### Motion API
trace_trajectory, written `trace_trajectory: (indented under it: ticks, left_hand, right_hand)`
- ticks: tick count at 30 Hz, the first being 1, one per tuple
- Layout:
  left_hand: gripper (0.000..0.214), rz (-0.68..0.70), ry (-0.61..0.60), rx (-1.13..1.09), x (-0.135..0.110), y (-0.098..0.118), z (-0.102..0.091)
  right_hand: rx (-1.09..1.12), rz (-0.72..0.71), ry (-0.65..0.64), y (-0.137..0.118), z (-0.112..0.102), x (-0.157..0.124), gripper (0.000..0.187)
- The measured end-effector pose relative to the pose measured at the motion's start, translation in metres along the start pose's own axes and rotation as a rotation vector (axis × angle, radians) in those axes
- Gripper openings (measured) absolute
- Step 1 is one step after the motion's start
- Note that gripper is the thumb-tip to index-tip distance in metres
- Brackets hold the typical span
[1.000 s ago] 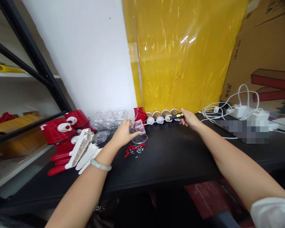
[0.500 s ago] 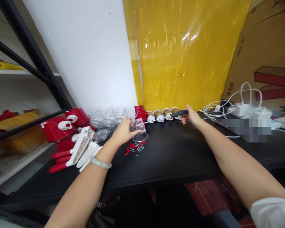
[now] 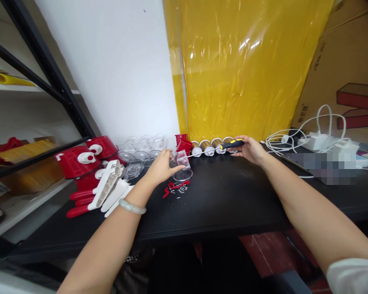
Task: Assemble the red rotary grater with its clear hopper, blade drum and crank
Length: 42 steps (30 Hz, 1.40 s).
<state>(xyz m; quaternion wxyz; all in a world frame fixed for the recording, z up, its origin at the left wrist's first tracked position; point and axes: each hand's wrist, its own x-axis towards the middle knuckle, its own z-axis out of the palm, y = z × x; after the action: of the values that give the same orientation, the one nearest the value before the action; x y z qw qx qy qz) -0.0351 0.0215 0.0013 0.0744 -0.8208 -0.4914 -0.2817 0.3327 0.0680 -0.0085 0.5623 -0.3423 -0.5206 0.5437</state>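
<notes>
My left hand (image 3: pixel 162 166) grips a clear plastic cup-shaped part (image 3: pixel 181 162) that rests tilted on the black table (image 3: pixel 227 200). My right hand (image 3: pixel 250 149) holds a screwdriver with a black and yellow handle (image 3: pixel 231 143); its thin shaft reaches left to the clear part. Small red pieces and several screws (image 3: pixel 176 188) lie on the table just in front of the clear part. A pale bracelet (image 3: pixel 131 206) sits on my left wrist.
Red housings (image 3: pixel 79 159), white plastic arms (image 3: pixel 108 188) and clear cups (image 3: pixel 142 148) crowd the table's left. Metal-capped cylinders (image 3: pixel 208 147) line the yellow sheet (image 3: pixel 242 69). White chargers and cables (image 3: pixel 319 139) lie right, below a cardboard box (image 3: pixel 346 77). A black shelf frame (image 3: pixel 43 77) stands left.
My right hand has lifted slightly and moved back toward the yellow sheet with the screwdriver. My left hand keeps its grip on the clear part.
</notes>
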Motion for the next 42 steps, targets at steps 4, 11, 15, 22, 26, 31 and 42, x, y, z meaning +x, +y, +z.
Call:
trace_trajectory:
  ticks: [4,11,15,22,26,31,42]
  left_hand:
    - [0.055,0.002,0.008,-0.007,-0.0003,-0.0003,-0.0002]
    - [0.052,0.027,0.011,-0.003,-0.0012,-0.0006,-0.0007]
    - [0.054,0.025,0.016,-0.003,-0.0014,-0.0027,0.0008]
    - [0.052,0.020,0.015,-0.012,-0.0011,-0.0034,0.0015]
    - [0.051,0.024,0.020,-0.023,-0.0017,-0.0024,0.0006]
    - [0.052,0.012,0.013,-0.044,-0.0016,-0.0015,-0.0003]
    - [0.048,0.035,0.014,-0.016,-0.0018,-0.0011,-0.0006]
  right_hand:
    - [-0.116,-0.057,0.024,0.0010,-0.0013,-0.0006,0.016]
    - [-0.118,0.000,0.097,0.0032,0.0023,0.0013,0.029]
    - [-0.038,-0.051,0.032,0.0017,0.0039,-0.0003,0.011]
    - [-0.124,0.011,0.062,-0.0006,0.0031,-0.0001,0.032]
    - [-0.058,-0.035,0.055,-0.0006,0.0018,0.0005,0.014]
    - [-0.211,-0.028,0.114,0.0039,0.0008,0.0014,0.028]
    - [-0.287,-0.042,0.092,0.0038,-0.0023,0.0012,0.031]
